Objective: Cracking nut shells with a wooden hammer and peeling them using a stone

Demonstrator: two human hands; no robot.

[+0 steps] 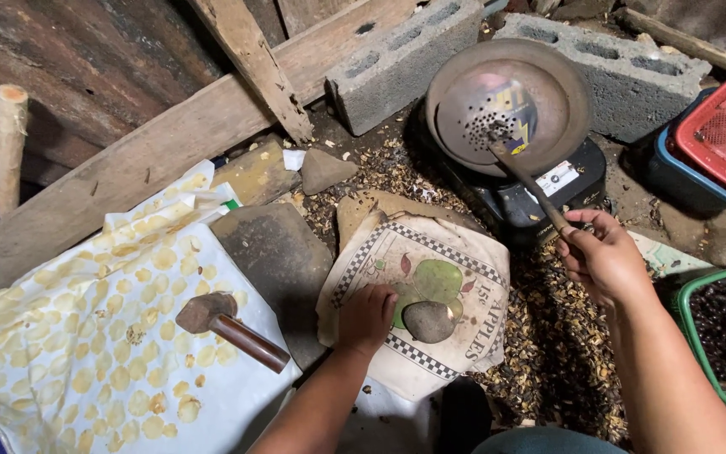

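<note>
Over the stove, my right hand [602, 256] has its fingers clamped on the perforated ladle [510, 105], while my left hand [369, 318] rests fingers curled beside the flat stone [428, 321], so I judge scooping is underway and a steady lift is needed.

Soft, even light falls from above, bright on the white cloth [86, 353] at the left and dimmer toward the upper corners, where the planks [86, 67] go dark. Shadows are weak and short. The metal pan [507, 105] shows a dull sheen without glare. Focus is sharp throughout; straight edges bow slightly near the frame's borders.
</note>
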